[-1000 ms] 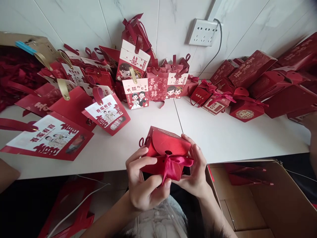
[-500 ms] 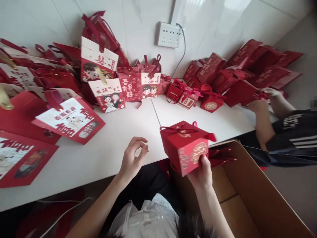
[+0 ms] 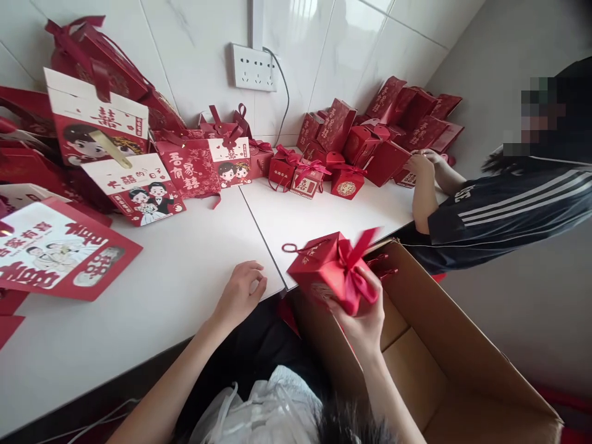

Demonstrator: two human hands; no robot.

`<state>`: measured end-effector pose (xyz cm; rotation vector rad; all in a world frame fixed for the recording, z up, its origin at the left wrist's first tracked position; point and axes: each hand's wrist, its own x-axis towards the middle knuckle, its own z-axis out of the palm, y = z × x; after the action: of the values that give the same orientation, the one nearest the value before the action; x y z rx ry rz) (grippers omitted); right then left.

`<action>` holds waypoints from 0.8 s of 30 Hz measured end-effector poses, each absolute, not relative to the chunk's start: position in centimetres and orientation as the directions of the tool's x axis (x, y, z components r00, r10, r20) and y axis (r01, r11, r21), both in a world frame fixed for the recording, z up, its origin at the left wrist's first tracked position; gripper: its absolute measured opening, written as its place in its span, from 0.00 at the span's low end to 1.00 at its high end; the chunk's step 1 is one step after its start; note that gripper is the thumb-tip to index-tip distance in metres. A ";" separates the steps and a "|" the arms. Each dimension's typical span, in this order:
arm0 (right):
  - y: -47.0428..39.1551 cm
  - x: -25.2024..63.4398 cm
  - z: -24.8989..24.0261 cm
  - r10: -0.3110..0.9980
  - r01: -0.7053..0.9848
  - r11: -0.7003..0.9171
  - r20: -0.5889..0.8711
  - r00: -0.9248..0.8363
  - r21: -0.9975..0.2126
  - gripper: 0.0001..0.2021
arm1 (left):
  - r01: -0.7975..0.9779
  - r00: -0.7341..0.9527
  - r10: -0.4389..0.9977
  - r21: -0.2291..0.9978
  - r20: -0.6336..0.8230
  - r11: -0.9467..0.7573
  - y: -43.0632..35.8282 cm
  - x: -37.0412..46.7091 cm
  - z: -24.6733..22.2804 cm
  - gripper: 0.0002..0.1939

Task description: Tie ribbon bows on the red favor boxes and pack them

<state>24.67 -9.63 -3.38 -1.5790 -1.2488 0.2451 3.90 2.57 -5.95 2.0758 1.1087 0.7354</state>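
the right hand (image 3: 359,317) covers part of the gift box (image 3: 317,259), gripping it between thumb and fingers by the carton (image 3: 453,333), far left; one side's pattern (image 3: 320,290) blurs. red box, glossy bow (image 3: 354,271). the left hand (image 3: 240,290) curls loosely at the table's (image 3: 198,265) near edge.

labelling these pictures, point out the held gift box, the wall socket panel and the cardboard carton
held gift box (image 3: 324,264), head view, middle of its red body
wall socket panel (image 3: 253,68), head view, white faceplate
cardboard carton (image 3: 444,327), head view, brown inner wall
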 end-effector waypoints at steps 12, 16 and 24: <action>-10.4 25.9 -3.1 0.733 0.707 0.255 0.608 0.303 -0.660 0.51 | 0.305 0.427 0.899 0.921 0.097 -0.244 1.5 5.6 -1.7 0.15; -10.8 25.8 -2.8 0.795 0.680 0.272 0.557 0.240 -0.681 0.51 | 0.227 0.547 0.807 0.888 0.223 -0.399 1.4 7.7 0.6 0.16; -12.2 26.2 -2.7 0.879 0.550 0.132 0.354 0.319 -0.824 0.51 | 0.237 0.607 0.792 0.935 0.070 -0.265 -0.6 10.0 1.0 0.12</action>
<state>26.23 -12.21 -2.68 -1.5415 -1.3532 0.3953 10.02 -0.64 0.99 1.8028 0.8356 0.6731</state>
